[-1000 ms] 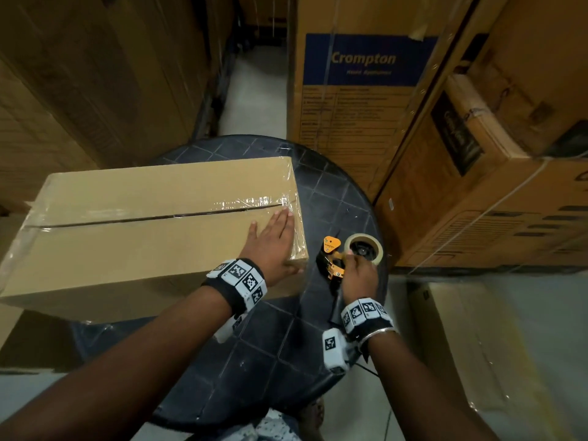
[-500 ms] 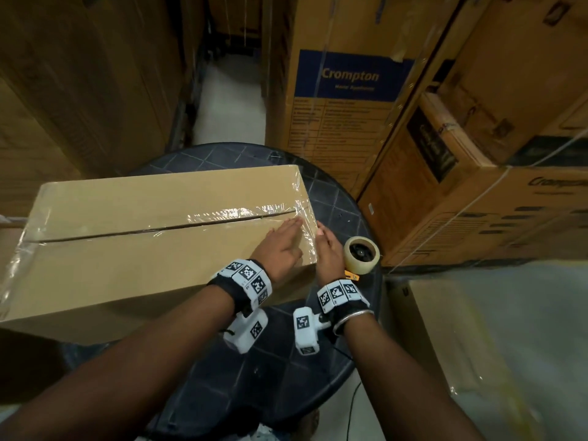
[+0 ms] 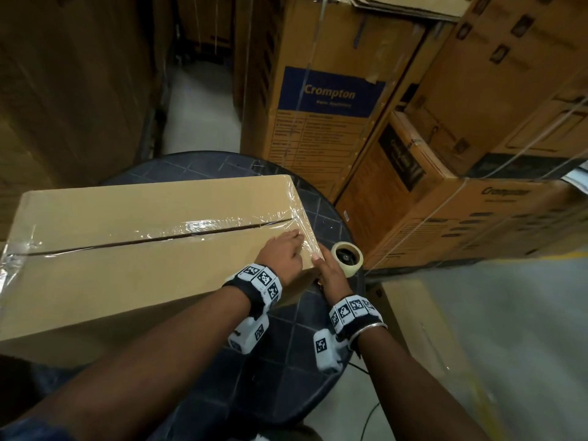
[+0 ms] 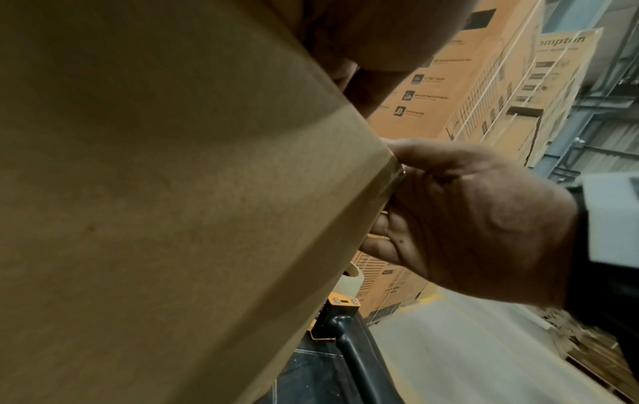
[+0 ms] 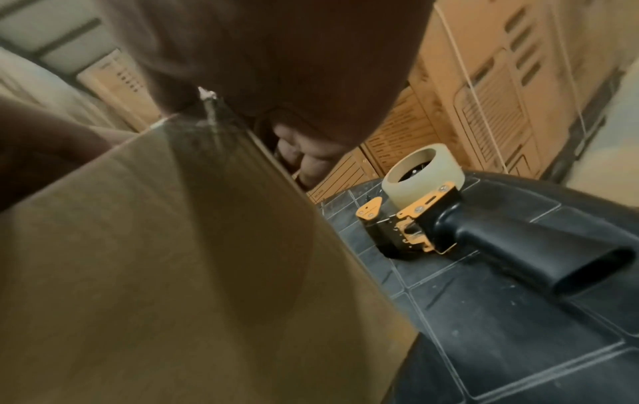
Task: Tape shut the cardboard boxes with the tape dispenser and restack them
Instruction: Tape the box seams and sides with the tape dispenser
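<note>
A long plain cardboard box (image 3: pixel 133 249) lies on a dark round table (image 3: pixel 286 370), with clear tape (image 3: pixel 203 226) along its top seam and down the right end. My left hand (image 3: pixel 283 253) rests flat on the box top at the right end, fingers straight. My right hand (image 3: pixel 331 275) presses against the right end face of the box (image 4: pixel 173 218), thumb at the corner edge; the left wrist view shows this hand (image 4: pixel 460 218) against the taped edge. The tape dispenser (image 5: pixel 425 216), orange and black with a tape roll (image 3: pixel 346 257), lies on the table to the right, held by nobody.
Tall printed cartons (image 3: pixel 321 100) stand close behind and right of the table, with more stacked at far right (image 3: pixel 477 198) and along the left (image 3: pixel 63 90). A narrow floor aisle (image 3: pixel 200 106) runs back between them. A flat box (image 3: pixel 423 345) lies on the floor at right.
My right hand let go of the tape dispenser, left it on the table and moved onto the box's right end. The left hand stayed on the box top; the view tilted up.
</note>
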Motion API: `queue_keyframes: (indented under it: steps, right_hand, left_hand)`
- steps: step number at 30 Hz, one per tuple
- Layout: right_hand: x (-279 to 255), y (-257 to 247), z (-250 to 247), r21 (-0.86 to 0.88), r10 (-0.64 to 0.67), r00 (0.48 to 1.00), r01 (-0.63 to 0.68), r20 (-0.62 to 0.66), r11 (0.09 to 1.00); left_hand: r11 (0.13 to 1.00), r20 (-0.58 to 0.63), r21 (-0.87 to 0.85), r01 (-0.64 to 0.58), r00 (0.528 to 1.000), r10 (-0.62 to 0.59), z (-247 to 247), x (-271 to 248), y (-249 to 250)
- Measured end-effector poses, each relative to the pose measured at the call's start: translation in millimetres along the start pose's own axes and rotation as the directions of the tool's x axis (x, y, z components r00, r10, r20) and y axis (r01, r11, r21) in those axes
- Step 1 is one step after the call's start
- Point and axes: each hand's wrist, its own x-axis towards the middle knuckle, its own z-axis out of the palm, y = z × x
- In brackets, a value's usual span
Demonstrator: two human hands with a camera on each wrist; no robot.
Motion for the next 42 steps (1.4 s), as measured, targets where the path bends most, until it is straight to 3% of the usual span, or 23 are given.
queue_keyframes:
  steps: [5, 8, 16, 20, 24, 27, 31, 36, 42]
  right_hand:
    - [0.7, -1.5, -14.0, 0.013, -0.002, 0.996, 0.001, 0.084, 1.000]
    - [14.9, -10.5, -24.0, 0.011, -0.042, 0.993, 0.042, 0.110, 0.999]
    - [60.7, -37.3, -22.1, -0.230, -0.116, 0.957, 0.180, 0.266, 0.956]
    - [67.7, -35.5, -20.9, -0.207, -0.115, 0.915, 0.208, 0.386, 0.956]
    - [72.6, -25.9, -19.2, -0.108, -0.061, 0.864, 0.132, 0.499, 0.985]
    - [78.6, -20.9, -21.7, -0.104, -0.037, 0.842, 0.110, 0.538, 0.988]
    - [85.4, -23.0, -30.1, -0.078, -0.034, 0.834, 0.092, 0.550, 0.993]
    - [108.6, -39.1, -35.6, -0.085, -0.106, 0.835, 0.179, 0.541, 0.980]
    - [129.8, -65.1, -20.9, -0.039, -0.164, 0.820, 0.221, 0.548, 0.974]
  left_hand:
    - [0.996, -0.083, -0.083, 0.025, 0.996, -0.032, -0.4, -1.3, 0.6]
    - [0.975, -0.090, -0.201, 0.095, 0.989, -0.115, -7.0, 0.0, 6.8]
    - [0.938, -0.156, -0.257, 0.233, 0.948, -0.278, -22.9, 28.1, 28.1]
    - [0.931, -0.137, -0.196, 0.307, 0.932, -0.336, -28.0, 45.7, 36.2]
    - [0.926, -0.052, -0.069, 0.371, 0.926, -0.375, -29.9, 63.4, 38.2]
    - [0.929, 0.045, 0.066, 0.363, 0.929, -0.367, -20.4, 68.0, 35.4]
    - [0.895, 0.079, 0.246, 0.373, 0.912, -0.402, -5.8, 65.9, 29.3]
    - [0.891, 0.075, 0.213, 0.402, 0.902, -0.425, -10.8, 67.0, 39.7]
    - [0.895, -0.079, 0.029, 0.445, 0.894, -0.442, -43.6, 83.2, 59.3]
